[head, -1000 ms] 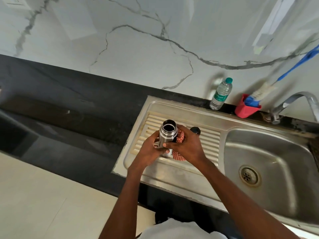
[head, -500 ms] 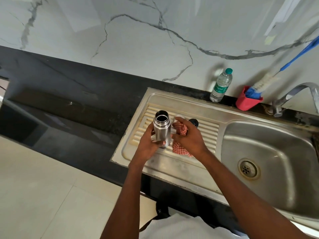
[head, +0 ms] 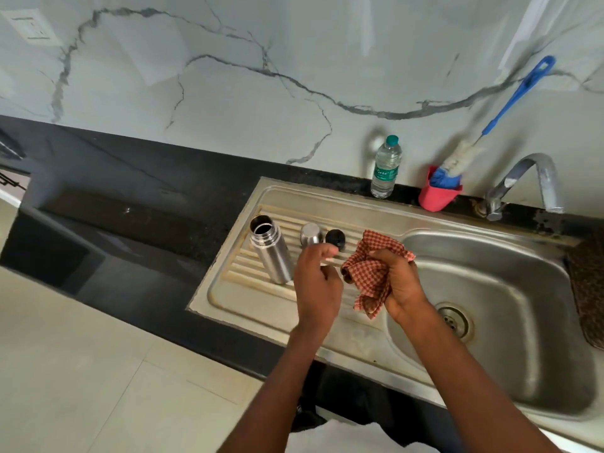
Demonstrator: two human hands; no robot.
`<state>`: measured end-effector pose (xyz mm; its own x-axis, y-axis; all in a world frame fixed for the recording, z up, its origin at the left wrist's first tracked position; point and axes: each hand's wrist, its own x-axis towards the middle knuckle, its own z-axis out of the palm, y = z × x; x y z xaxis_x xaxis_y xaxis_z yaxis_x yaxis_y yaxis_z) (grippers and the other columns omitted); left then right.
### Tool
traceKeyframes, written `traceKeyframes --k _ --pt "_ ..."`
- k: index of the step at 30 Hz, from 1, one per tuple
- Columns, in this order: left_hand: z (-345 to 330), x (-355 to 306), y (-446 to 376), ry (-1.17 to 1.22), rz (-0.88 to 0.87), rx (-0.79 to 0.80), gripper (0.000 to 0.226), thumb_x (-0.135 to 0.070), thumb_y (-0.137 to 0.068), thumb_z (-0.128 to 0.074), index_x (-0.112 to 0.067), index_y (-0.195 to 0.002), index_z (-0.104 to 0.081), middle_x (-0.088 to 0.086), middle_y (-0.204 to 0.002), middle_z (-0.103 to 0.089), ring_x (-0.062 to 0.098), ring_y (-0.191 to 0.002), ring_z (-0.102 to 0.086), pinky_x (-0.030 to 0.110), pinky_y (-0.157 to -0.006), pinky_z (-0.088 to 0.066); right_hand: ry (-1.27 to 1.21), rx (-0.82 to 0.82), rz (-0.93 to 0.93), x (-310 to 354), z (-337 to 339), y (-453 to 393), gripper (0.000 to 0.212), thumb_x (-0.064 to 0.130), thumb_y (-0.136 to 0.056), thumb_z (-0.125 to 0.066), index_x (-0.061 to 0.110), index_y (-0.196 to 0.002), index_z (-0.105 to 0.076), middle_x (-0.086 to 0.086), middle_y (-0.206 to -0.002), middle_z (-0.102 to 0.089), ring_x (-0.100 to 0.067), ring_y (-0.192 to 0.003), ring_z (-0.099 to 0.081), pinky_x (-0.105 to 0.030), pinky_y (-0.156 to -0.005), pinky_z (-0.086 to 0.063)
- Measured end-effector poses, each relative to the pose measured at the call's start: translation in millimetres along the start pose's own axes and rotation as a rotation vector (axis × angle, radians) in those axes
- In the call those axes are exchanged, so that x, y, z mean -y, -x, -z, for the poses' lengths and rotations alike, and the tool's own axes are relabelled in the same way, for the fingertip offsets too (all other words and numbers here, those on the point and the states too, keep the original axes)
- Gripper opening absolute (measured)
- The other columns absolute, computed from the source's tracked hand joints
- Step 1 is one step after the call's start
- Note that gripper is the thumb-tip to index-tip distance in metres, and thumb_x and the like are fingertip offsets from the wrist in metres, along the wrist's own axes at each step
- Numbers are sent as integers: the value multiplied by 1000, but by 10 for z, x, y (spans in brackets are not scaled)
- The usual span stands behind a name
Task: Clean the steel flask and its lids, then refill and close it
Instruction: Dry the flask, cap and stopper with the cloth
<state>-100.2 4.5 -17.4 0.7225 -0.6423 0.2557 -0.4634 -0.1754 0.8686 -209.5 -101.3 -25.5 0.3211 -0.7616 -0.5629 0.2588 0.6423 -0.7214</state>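
Marble-veined wall tile was seen behind a black surface [head: 137, 191] carrying a steel sink [head: 490, 322]. On its ribbed drainboard [head: 242, 269] the steel flask [head: 271, 253] was stood open, with the steel lid [head: 310, 234] and black lid [head: 335, 238] at its 3 o'clock. The checked cloth [head: 372, 276] was gripped in the right hand [head: 403, 289]; the left hand [head: 318, 289] was held loosely curled, empty, just short of the lids. The flask could be toppled on the ribs if brushed, and a lid could be sent rolling into the basin.

I count: one steel flask [head: 271, 253], two lids – one steel lid [head: 310, 234], one black lid [head: 335, 238]. One checked cloth [head: 372, 273]. One water bottle [head: 385, 167], one red cup [head: 438, 197], one bottle brush [head: 510, 106], one tap [head: 526, 181]. Two hands: left hand [head: 315, 289], right hand [head: 402, 286].
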Motion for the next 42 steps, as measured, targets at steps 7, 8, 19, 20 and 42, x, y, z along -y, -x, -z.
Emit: traceKeyframes --k 7,8,19,20,42 --pt "-424 252 -932 -430 155 203 66 8 -86 -69 -6 -147 -49 13 -145 -51 32 -135 -49 37 -112 -42 -72 -38 -3 243 294 -7 33 1 -87 -68 -4 -119 -69 -27 -108 -71 -36 -86 -72 -45 -70 -63" --pt "-466 326 -1030 -519 155 264 69 3 -88 -72 -6 -150 -43 14 -149 -47 33 -137 -45 38 -113 -42 -69 -39 4 265 304 -8 30 1 -87 -67 -4 -117 -69 -26 -104 -71 -36 -83 -72 -44 -67 -64" --pt "-609 731 -1447 -975 209 598 42 -22 -98 -64 -15 -137 -51 12 -137 -56 37 -131 -53 50 -109 -37 -58 -22 -22 307 315 -106 26 1 -89 -68 -3 -115 -70 -26 -102 -73 -41 -86 -73 -49 -68 -63" --pt "-613 740 -1459 -977 212 584 41 -23 -98 -64 -14 -136 -52 12 -137 -56 37 -131 -53 50 -110 -37 -56 -24 -30 300 311 -110 28 2 -89 -68 -3 -115 -70 -27 -104 -73 -42 -89 -72 -49 -70 -63" --pt "-843 -520 -619 1161 930 481 77 -65 -88 -71 -3 -134 -63 21 -96 -70 23 -70 -60 32 -65 -54 -221 -64 110 575 913 292 35 11 -83 -78 -1 -115 -72 -26 -103 -74 -36 -82 -74 -42 -69 -61"
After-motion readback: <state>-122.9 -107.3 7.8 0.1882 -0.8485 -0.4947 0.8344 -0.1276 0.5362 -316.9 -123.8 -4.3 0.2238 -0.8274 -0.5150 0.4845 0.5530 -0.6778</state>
